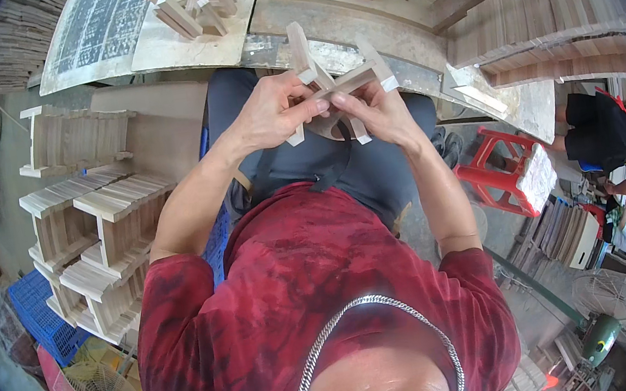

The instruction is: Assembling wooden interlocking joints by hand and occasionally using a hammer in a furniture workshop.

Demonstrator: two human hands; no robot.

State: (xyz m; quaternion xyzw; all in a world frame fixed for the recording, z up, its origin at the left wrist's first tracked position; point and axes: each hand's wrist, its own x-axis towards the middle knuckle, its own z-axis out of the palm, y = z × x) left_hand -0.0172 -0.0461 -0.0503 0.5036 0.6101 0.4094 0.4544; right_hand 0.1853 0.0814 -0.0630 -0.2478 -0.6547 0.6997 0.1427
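Over my lap, a small pale wooden frame [355,78] is held up in both hands. Several short legs are joined to its crossbar, and some of their ends are whitish. My left hand [271,114] is closed on the left part of the frame, its thumb lying along the bar. On the right part, my right hand [384,116] grips with the thumb pressed on the crossbar, and its other fingers are mostly hidden behind the wood. The two thumb tips nearly meet at the middle of the bar.
Similar wooden frames [198,5] stand on the worktable [354,28] ahead. Stacked wooden slats [541,7] fill its right end. At my left are piled H-shaped wooden pieces [76,139] and a blue crate [42,314]. A red stool [496,171], a fan [615,306] and another person [621,131] are at right.
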